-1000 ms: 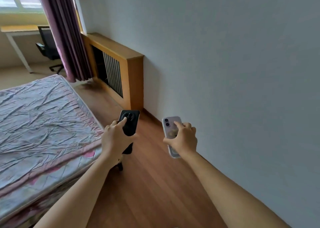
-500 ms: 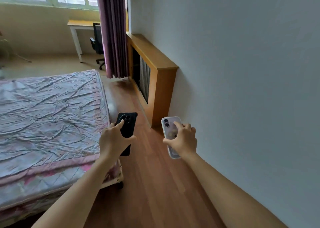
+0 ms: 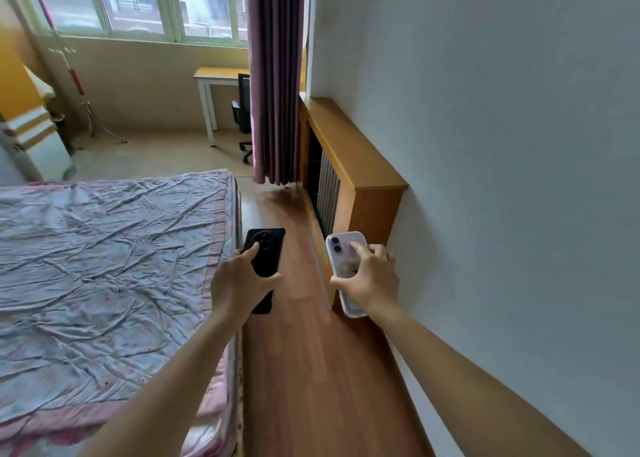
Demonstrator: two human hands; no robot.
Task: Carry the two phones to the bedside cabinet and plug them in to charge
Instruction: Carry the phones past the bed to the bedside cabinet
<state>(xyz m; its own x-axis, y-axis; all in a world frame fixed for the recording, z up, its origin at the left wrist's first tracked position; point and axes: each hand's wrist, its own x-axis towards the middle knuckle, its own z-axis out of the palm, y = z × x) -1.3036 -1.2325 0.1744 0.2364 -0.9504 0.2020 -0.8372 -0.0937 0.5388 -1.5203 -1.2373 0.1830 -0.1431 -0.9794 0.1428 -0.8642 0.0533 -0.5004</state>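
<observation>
Carrying: left hand (image 3: pixel 239 283) fingers wrapped on black phone (image 3: pixel 265 260), right hand (image 3: pixel 370 280) fingers clamped on pale phone (image 3: pixel 346 269); loose one-handed grips risked drop onto wooden floor (image 3: pixel 311 370) at 6 o'clock.

1. A rumpled bedspread (image 3: pixel 104 266) covers the bed beside a wooden floor (image 3: pixel 304 370).
2. A purple curtain (image 3: pixel 273 75) hangs by a wooden radiator cover (image 3: pixel 353 158).
3. A desk (image 3: pixel 214 75) stands under the window (image 3: pixel 138 2).

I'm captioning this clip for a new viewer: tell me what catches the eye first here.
Two outstretched hands, each gripping a phone: the left hand holds a black phone, the right hand a pale clear-cased phone. Beside them on the left lies a bed with a crumpled sheet; ahead, a purple curtain hangs by a wooden radiator cover.
</observation>
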